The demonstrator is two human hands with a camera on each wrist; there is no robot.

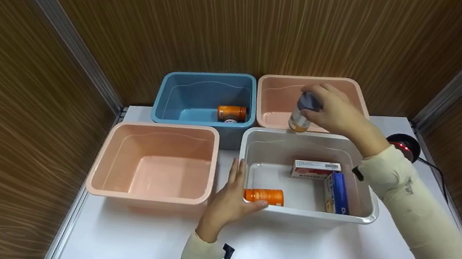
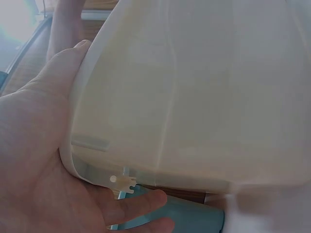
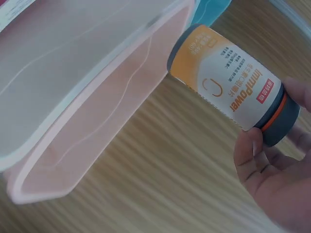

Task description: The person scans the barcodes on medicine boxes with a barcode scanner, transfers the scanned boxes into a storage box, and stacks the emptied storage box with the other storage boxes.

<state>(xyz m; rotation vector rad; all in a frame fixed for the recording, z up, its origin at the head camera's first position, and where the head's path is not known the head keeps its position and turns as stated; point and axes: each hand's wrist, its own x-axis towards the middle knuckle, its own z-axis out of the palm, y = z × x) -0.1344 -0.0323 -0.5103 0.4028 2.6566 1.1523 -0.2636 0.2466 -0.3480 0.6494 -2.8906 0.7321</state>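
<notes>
In the head view, your right hand [image 1: 336,111] is holding a dark-capped bottle [image 1: 299,120] by its cap [image 1: 309,101]. The bottle is hanging toward 12 o'clock of the grey-white bin [image 1: 312,213], where that bin's far rim is meeting the near side of the far pink bin [image 1: 278,92]. You're probably doing best by pinching firmly, holding the base clear of both rims, and lowering rather than dropping it on release. Your left hand [image 1: 227,198] is resting at the grey-white bin's 8 o'clock corner, fingers spread and fairly straight; its light touch should be steadying the bin. Inside, an orange bottle [image 1: 271,197] is lying at 8 o'clock, a white-and-red box [image 1: 316,170] is standing near 1 and a blue box [image 1: 337,194] at 4.

In the left wrist view, you're seeing what the head view is hiding: the palm lying against the bin's corner, thumb pointing to 1 o'clock along the wall and fingertips reaching toward 3. The dark-capped bottle isn't showing here.

In the right wrist view, thumb and fingers are closing narrowly round the cap. The bottle is tilting, base toward 10 o'clock, and only here is its label [image 3: 238,77] showing legibly.
</notes>
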